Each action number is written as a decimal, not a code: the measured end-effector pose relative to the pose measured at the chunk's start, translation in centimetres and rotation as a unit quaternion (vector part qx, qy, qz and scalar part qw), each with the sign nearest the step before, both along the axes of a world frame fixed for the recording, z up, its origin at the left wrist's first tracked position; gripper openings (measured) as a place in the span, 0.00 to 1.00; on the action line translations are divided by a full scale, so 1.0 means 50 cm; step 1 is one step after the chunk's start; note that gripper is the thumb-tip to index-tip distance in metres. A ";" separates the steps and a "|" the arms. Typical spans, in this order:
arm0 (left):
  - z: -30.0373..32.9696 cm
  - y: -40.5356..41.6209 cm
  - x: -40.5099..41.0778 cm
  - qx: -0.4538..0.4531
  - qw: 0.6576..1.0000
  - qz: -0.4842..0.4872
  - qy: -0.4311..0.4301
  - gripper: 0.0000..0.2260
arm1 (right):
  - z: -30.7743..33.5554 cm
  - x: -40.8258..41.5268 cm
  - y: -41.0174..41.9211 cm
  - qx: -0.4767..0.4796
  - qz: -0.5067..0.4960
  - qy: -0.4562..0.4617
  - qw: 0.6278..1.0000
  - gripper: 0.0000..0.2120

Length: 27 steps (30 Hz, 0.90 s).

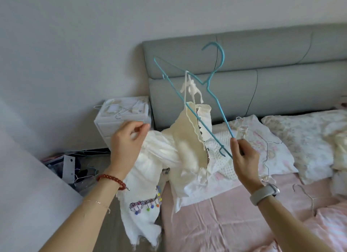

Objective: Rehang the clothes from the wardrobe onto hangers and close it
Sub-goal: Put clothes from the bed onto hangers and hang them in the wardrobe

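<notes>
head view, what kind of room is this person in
Most likely a bedroom. A padded grey headboard stands against the wall, floral pillows lie on a pink bedsheet, and a small white bedside drawer unit stands beside the bed.

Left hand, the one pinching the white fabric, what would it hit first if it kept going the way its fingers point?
Probably the cream dress hanging from the blue hanger; depth is unclear.
</notes>
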State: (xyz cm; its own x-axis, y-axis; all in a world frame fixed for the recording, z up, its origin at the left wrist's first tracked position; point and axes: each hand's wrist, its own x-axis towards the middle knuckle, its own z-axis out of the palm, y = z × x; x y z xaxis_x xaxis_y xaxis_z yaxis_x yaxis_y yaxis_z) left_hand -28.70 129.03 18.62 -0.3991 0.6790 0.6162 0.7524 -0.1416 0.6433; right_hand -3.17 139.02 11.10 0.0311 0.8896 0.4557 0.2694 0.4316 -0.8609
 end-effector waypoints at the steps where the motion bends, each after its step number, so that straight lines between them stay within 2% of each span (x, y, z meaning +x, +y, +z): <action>1: 0.033 -0.015 0.002 0.014 1.000 0.006 0.019 0.05 | 0.027 0.002 -0.024 0.015 0.011 -0.021 1.000 0.21; 5: 0.148 -0.087 0.011 0.051 0.988 0.057 0.136 0.18 | 0.124 0.022 -0.136 0.089 0.036 -0.090 0.991 0.17; 8: 0.185 -0.160 0.021 0.045 0.976 0.072 0.202 0.15 | 0.167 0.042 -0.232 0.135 0.046 -0.105 0.984 0.19; 11: 0.179 -0.257 0.035 0.031 0.972 0.059 0.224 0.09 | 0.180 0.071 -0.330 0.163 0.013 -0.131 0.978 0.19; 14: 0.142 -0.350 0.060 0.003 0.970 0.050 0.239 0.08 | 0.165 0.105 -0.424 0.193 -0.087 -0.187 0.959 0.18; 17: 0.110 -0.421 0.110 -0.030 0.976 0.034 0.214 0.09 | 0.149 0.127 -0.490 0.122 -0.177 -0.213 0.953 0.09; 19: 0.099 -0.455 0.142 -0.036 0.977 0.042 0.204 0.09 | 0.136 0.137 -0.534 0.102 -0.190 -0.220 0.951 0.15; 21: 0.095 -0.486 0.163 -0.035 0.980 0.059 0.187 0.08 | 0.112 0.144 -0.596 0.138 -0.167 -0.195 0.957 0.16; 23: 0.094 -0.515 0.176 -0.030 0.981 0.083 0.170 0.08 | 0.065 0.138 -0.671 0.124 -0.098 -0.169 0.973 0.15; 25: 0.092 -0.538 0.187 -0.025 0.981 0.107 0.159 0.08 | 0.006 0.117 -0.743 0.009 0.013 -0.182 0.983 0.15; 27: 0.090 -0.556 0.199 -0.021 0.983 0.118 0.141 0.08 | -0.054 0.085 -0.798 -0.106 0.112 -0.221 0.963 0.21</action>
State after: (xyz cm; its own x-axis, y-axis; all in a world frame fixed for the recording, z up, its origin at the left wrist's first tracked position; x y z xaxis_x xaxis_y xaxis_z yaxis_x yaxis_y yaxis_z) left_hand -18.74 101.21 23.10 -0.3659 0.6155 0.6981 0.9105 0.0815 0.4053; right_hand 1.10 99.14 8.40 -0.3284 0.9257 0.1877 0.5500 0.3489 -0.7588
